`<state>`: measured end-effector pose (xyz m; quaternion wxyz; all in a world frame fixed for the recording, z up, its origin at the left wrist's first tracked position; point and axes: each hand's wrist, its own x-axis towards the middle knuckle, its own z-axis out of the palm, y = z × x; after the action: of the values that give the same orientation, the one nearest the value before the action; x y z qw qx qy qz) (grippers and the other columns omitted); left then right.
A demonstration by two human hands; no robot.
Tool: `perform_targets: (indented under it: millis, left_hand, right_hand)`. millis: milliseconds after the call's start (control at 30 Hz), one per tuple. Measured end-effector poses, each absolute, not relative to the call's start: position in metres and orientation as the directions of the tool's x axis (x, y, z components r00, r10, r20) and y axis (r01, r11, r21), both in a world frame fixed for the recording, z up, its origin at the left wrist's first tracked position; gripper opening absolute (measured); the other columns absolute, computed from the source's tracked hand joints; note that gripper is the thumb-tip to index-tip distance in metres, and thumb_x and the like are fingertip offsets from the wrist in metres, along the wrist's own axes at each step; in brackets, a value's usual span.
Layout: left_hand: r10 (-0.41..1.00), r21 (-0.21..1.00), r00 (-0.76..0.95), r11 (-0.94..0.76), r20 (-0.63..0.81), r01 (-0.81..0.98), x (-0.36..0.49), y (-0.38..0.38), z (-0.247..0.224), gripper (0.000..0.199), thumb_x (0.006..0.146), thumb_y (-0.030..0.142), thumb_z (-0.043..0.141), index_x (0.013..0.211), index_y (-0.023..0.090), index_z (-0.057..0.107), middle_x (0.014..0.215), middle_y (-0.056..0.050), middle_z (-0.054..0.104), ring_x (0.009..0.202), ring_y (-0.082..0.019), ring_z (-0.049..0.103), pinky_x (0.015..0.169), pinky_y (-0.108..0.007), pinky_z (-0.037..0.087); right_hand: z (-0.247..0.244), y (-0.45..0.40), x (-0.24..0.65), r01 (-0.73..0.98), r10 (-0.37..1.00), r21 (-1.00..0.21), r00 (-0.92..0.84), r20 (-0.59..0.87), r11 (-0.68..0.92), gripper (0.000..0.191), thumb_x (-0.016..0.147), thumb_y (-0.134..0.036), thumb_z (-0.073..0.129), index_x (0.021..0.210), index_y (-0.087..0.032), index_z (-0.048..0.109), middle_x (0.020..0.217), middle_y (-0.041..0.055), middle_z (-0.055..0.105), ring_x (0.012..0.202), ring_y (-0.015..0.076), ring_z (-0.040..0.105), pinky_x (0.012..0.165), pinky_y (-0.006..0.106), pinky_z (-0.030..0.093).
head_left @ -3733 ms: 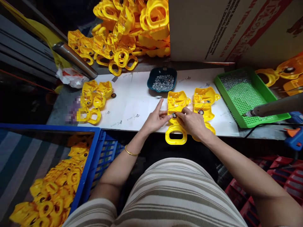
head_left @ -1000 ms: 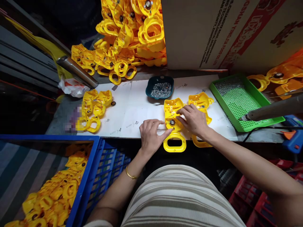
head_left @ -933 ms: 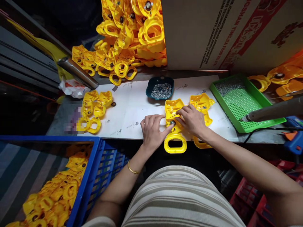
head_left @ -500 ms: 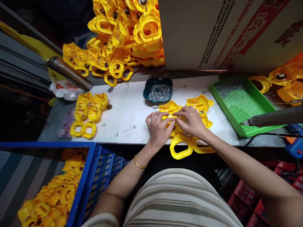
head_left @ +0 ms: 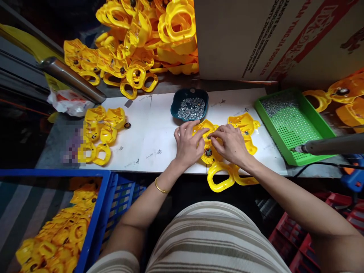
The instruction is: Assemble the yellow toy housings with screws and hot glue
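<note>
Across the white sheet (head_left: 159, 129) on the desk (head_left: 54, 132), a yellow plastic shell (head_left: 215, 157) lies hollow side up, a posture that exposes its wiring (head_left: 208, 137) and round speaker-like part (head_left: 208, 152); its handle loop (head_left: 220, 187) overhangs the near edge. Left hand (head_left: 188, 147): fingers half curled, thumb and forefinger reaching over the shell's left side, perhaps to steady it. Right hand (head_left: 231, 145): thumb and forefinger drawn close together at the wiring, as suits fine parts. Whether either grips a wire cannot be made out. Just to the right, a second yellow shell (head_left: 241, 120) lies likewise hollow side up. Beyond, a teal dish (head_left: 174, 110) keeps small metal pieces (head_left: 191, 109) together, apparently for easy reach.
</note>
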<state>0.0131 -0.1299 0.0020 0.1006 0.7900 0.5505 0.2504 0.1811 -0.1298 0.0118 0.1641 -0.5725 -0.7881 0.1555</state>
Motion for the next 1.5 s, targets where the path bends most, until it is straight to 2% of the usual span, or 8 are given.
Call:
perform_targets:
  millis: [167,533,800,967,1133,1267,1367,1500]
  left_hand:
    - [0.887,0.340,0.443,-0.461,0.133,0.820,0.008,-0.110,0.008,0.025,0.080,0.024,0.066,0.104,0.029,0.072,0.149,-0.006,0.040,0.137,-0.035,0.029,0.109,-0.061,0.018]
    - [0.845,0.233,0.417,-0.503,0.335,0.832,0.011,-0.119,-0.011,0.017,0.090,0.022,0.055,0.096,0.024,0.071,0.142,-0.006,0.051,0.134,-0.029,0.038,0.112,-0.056,0.019]
    - [0.903,0.555,0.420,-0.397,0.093,0.731,0.003,-0.110,0.002,0.027,0.076,0.010,0.061,0.097,0.025,0.071,0.145,-0.003,0.046,0.138,-0.028,0.029,0.110,-0.054,0.030]
    - [0.914,0.701,0.390,-0.349,0.110,0.622,-0.002,-0.103,0.014,0.015,0.077,0.017,0.065,0.088,0.025,0.070,0.138,-0.002,0.053,0.134,-0.025,0.039,0.113,-0.048,0.032]
    - [0.930,0.548,0.150,-0.323,0.336,0.772,-0.005,-0.110,0.001,0.003,0.080,0.023,0.065,0.081,0.021,0.065,0.134,-0.006,0.056,0.133,-0.028,0.038,0.111,-0.050,0.030]
    - [0.893,0.574,-0.039,-0.254,0.448,0.779,-0.011,-0.126,-0.007,0.035,0.081,0.024,0.059,0.116,0.019,0.056,0.136,-0.013,0.053,0.131,-0.027,0.042,0.108,-0.045,0.035]
    - [0.855,0.474,0.060,-0.342,0.514,0.811,-0.003,-0.141,-0.001,0.049,0.081,0.029,0.060,0.128,0.020,0.049,0.139,-0.012,0.052,0.132,-0.028,0.041,0.110,-0.046,0.029]
    - [0.876,0.354,0.309,-0.440,0.370,0.825,0.021,-0.148,0.003,0.048,0.081,0.031,0.063,0.127,0.023,0.054,0.131,-0.008,0.061,0.128,-0.030,0.045,0.108,-0.049,0.022]
  right_hand:
    - [0.008,-0.136,0.180,0.856,0.937,-0.386,-0.284,0.204,0.343,0.029,0.094,-0.031,0.044,0.101,-0.021,0.070,0.096,0.0077,0.067,0.092,0.0232,0.051,0.073,0.036,0.026]
    - [0.002,-0.147,0.179,0.861,0.848,-0.214,-0.356,0.393,0.461,0.022,0.094,-0.031,0.049,0.092,-0.021,0.068,0.092,0.0051,0.067,0.088,0.0205,0.050,0.079,0.037,0.025]
    - [0.000,-0.146,0.180,0.849,0.891,-0.326,-0.311,0.330,0.417,0.020,0.092,-0.031,0.049,0.091,-0.020,0.066,0.091,0.0052,0.065,0.090,0.0205,0.051,0.079,0.036,0.027]
    - [0.002,-0.143,0.182,0.847,0.929,-0.394,-0.277,0.246,0.357,0.020,0.091,-0.031,0.050,0.088,-0.020,0.066,0.089,0.0051,0.064,0.089,0.0205,0.051,0.077,0.035,0.028]
    - [0.012,-0.135,0.182,0.870,0.959,-0.405,-0.266,0.094,0.281,0.021,0.090,-0.031,0.049,0.090,-0.020,0.067,0.094,0.0063,0.065,0.090,0.0222,0.052,0.074,0.035,0.028]
    - [0.021,-0.127,0.180,0.899,0.966,-0.370,-0.258,-0.013,0.235,0.023,0.089,-0.031,0.048,0.086,-0.019,0.068,0.093,0.0081,0.066,0.090,0.0242,0.054,0.074,0.037,0.027]
    - [0.026,-0.122,0.178,0.901,0.963,-0.373,-0.261,-0.060,0.222,0.024,0.088,-0.030,0.048,0.086,-0.019,0.068,0.092,0.0076,0.067,0.092,0.0251,0.055,0.074,0.037,0.027]
    - [0.030,-0.117,0.176,0.892,0.965,-0.411,-0.246,-0.094,0.187,0.023,0.085,-0.031,0.049,0.085,-0.019,0.068,0.089,0.0066,0.068,0.088,0.0242,0.056,0.074,0.036,0.028]
